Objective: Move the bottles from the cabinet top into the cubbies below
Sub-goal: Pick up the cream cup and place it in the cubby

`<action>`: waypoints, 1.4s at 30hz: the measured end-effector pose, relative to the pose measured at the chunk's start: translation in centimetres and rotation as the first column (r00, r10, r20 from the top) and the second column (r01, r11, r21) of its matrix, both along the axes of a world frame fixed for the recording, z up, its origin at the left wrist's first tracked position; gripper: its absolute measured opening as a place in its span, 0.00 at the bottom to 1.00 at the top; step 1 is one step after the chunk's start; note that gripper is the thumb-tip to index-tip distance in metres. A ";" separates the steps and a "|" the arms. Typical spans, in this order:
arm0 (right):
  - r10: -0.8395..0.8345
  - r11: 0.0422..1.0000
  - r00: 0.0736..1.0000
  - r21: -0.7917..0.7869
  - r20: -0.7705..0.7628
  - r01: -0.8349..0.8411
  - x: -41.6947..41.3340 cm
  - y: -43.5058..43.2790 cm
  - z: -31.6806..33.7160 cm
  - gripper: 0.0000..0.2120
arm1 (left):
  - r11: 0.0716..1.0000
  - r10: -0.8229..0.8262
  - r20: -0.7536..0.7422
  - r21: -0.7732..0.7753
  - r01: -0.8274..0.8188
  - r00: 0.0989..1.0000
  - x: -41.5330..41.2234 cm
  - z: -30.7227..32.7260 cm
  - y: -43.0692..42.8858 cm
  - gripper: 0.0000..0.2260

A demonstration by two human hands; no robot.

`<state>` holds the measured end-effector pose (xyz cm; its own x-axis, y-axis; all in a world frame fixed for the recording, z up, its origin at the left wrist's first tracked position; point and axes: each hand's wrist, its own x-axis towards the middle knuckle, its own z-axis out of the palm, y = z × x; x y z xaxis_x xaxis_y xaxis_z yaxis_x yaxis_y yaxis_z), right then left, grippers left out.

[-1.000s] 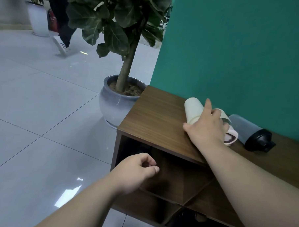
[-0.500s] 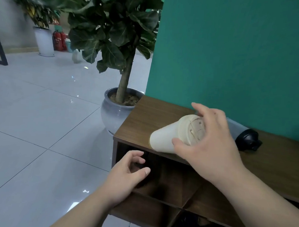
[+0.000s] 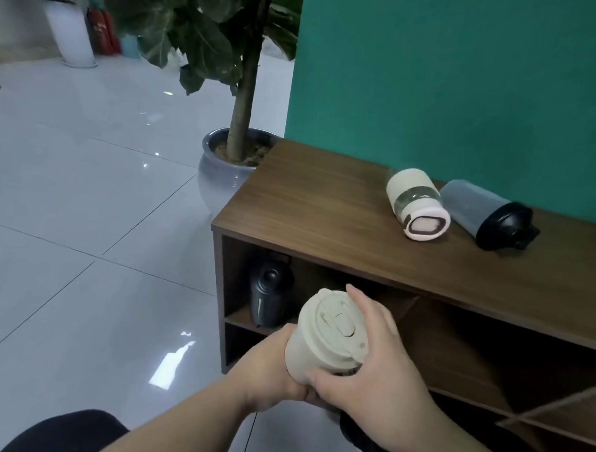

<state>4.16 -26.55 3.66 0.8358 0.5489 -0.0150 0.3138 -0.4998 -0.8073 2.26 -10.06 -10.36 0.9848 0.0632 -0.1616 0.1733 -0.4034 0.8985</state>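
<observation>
From the head camera, both hands are wrapped round one cream cup (image 3: pixel 329 343) held low in front of the cabinet (image 3: pixel 324 206): the left hand (image 3: pixel 269 371) grips its body from about eight o'clock, the right hand (image 3: pixel 368 372) clasps the lid end from four o'clock, lid turned toward the camera. Up at one o'clock, two bottles lie on their sides on the cabinet top, just beside each other — a cream one with a clear band (image 3: pixel 415 205) and a grey one with a black cap (image 3: pixel 488 215). A dark bottle (image 3: pixel 269 298) already stands in the upper-left cubby (its neighbours look dim and hard to read). The step in hand seems to be carrying the cup into a cubby — next it likely needs steering through a free opening and setting down without striking the dark bottle.
</observation>
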 end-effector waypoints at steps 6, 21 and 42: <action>-0.026 0.996 0.969 0.073 -0.246 0.046 5.5 -1.3 -5.7 0.53 | 0.985 0.078 -0.176 0.163 -0.049 0.981 3.0 -4.6 0.8 0.39; -0.193 0.981 0.974 -0.034 -0.116 0.191 11.4 1.7 -10.5 0.43 | 0.942 0.177 -0.188 0.315 -0.111 0.966 10.0 -11.0 -0.7 0.31; -0.351 0.932 0.936 -0.108 -0.033 0.346 12.7 2.7 -13.0 0.41 | 0.865 0.307 -0.116 0.448 -0.226 0.945 11.6 -12.6 -2.5 0.29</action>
<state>16.87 -23.83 -9.31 0.9709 0.2166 -0.1017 0.0653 -0.6486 -0.7583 13.83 -12.56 -22.94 0.8774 0.4214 -0.2293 0.4689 -0.6522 0.5956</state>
